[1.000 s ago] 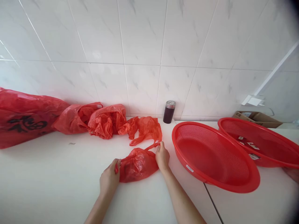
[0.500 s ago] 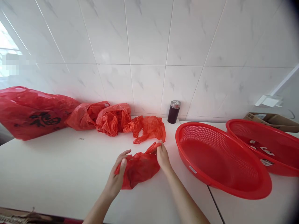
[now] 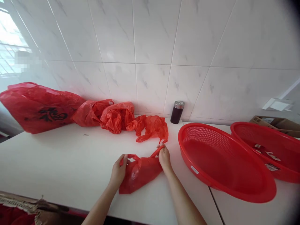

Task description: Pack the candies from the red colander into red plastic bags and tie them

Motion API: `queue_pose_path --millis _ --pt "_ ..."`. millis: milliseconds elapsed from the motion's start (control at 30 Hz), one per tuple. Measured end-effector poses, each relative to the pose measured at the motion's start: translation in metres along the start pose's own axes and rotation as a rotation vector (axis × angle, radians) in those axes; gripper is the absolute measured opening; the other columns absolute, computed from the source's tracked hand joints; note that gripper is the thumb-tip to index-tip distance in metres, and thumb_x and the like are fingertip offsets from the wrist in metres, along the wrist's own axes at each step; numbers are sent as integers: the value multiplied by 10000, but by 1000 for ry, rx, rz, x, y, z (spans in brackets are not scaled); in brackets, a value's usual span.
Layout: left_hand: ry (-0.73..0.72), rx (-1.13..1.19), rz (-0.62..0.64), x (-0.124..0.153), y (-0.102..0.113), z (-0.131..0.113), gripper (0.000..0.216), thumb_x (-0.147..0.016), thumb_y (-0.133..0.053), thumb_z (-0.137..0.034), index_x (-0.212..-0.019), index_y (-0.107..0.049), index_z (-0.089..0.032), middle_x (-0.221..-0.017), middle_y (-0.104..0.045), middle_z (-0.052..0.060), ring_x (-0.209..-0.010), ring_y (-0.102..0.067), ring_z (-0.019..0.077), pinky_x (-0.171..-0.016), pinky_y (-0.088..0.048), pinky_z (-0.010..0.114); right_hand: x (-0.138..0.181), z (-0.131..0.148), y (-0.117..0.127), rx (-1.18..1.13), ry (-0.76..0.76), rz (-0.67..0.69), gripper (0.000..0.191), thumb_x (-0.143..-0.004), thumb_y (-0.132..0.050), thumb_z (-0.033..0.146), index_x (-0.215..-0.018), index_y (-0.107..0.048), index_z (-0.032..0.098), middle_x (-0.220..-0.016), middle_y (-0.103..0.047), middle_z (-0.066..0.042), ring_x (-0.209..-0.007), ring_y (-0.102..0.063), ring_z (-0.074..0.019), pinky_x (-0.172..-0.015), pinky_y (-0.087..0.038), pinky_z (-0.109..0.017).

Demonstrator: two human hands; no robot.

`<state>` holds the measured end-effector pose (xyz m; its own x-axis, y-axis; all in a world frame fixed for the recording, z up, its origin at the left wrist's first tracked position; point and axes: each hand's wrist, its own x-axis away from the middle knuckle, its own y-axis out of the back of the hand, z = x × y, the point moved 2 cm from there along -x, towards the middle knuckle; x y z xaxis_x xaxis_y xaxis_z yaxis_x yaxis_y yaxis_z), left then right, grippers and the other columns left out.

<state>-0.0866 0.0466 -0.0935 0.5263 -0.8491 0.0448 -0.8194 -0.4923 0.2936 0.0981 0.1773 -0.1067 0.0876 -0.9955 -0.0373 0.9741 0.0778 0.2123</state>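
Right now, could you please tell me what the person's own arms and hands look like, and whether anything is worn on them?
Both forearms are bare as far as the picture shows, with no sleeves in view. The left hand and right hand wear no gloves. No watch, bracelet or ring shows on the wrists or fingers. The nails look short and plain.

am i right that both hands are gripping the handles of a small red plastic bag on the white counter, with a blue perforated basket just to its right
Not quite: the perforated basket is red, not blue, as the head view shows. The rest holds: the left hand and right hand each grip a handle of the small red plastic bag on the white counter, and the basket sits just to its right.
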Motion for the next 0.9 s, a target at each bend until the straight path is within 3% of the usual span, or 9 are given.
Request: queue_pose_path --millis 133,267,333,433,533,600,667,733,900 --pt "75 121 7 9 11 0 486 -855 -386 -644 -718 -529 -200 -733 -642 26 -625 -617 174 -549 -501 287 3 1 4 -152 4 77 492 -904 -234 609 -824 -504 206 -593 -574 -15 -547 -560 -171 -544 -451 -275" --pt "81 253 0 18 20 -5 472 -890 -387 -590 -913 -618 -179 -1034 -689 101 -1015 -639 226 -903 -503 356 14 27 12 -235 84 152 396 -889 -368 579 -805 -497 215 -629 -568 8 -562 -540 -147 -550 -433 -254" --pt "0 295 11 17 23 -14 449 -909 -387 -554 -1065 -595 -188 -1238 -619 112 -1139 -585 231 -1010 -435 386 24 50 14 -256 148 213 318 -874 -466 522 -797 -513 217 -691 -591 12 -614 -555 -133 -616 -451 -248" --pt "-178 210 94 13 21 -32 467 -875 -510 -496 -1259 -435 -241 -1368 -511 117 -1192 -543 241 -990 -446 414 38 87 14 -283 248 390 241 -874 -523 446 -813 -545 214 -767 -637 -1 -721 -604 -136 -744 -469 -271" --pt "-227 -35 266 10 8 -47 621 -800 -630 -416 -1333 -353 -260 -1177 -617 86 -1068 -598 224 -896 -484 369 44 111 11 -312 289 527 224 -890 -517 425 -855 -565 209 -782 -659 -13 -724 -611 -135 -706 -463 -263" --pt "-231 -213 348 11 -2 -50 400 -810 -587 -362 -1186 -504 -254 -967 -657 23 -891 -623 189 -784 -486 307 41 116 10 -365 252 538 249 -889 -517 443 -852 -567 202 -746 -658 -14 -667 -595 -128 -602 -434 -234" --pt "-237 -326 361 15 -9 -49 123 -822 -512 -310 -879 -585 -230 -792 -626 -5 -723 -583 164 -639 -440 270 35 115 11 -469 174 508 262 -873 -538 454 -830 -559 197 -698 -649 -8 -593 -565 -115 -522 -388 -216" --pt "-242 -390 343 19 -14 -46 133 -786 -495 -240 -656 -513 -217 -679 -571 -9 -628 -515 155 -553 -356 263 29 112 12 -598 84 430 259 -832 -592 447 -805 -552 192 -655 -628 6 -524 -522 -96 -476 -352 -206" --pt "-262 -481 300 29 -21 -44 146 -671 -476 -99 -589 -467 -220 -594 -523 -19 -561 -453 148 -534 -275 270 19 112 13 -761 -2 295 258 -778 -640 430 -815 -549 192 -664 -605 7 -517 -498 -94 -468 -364 -216"
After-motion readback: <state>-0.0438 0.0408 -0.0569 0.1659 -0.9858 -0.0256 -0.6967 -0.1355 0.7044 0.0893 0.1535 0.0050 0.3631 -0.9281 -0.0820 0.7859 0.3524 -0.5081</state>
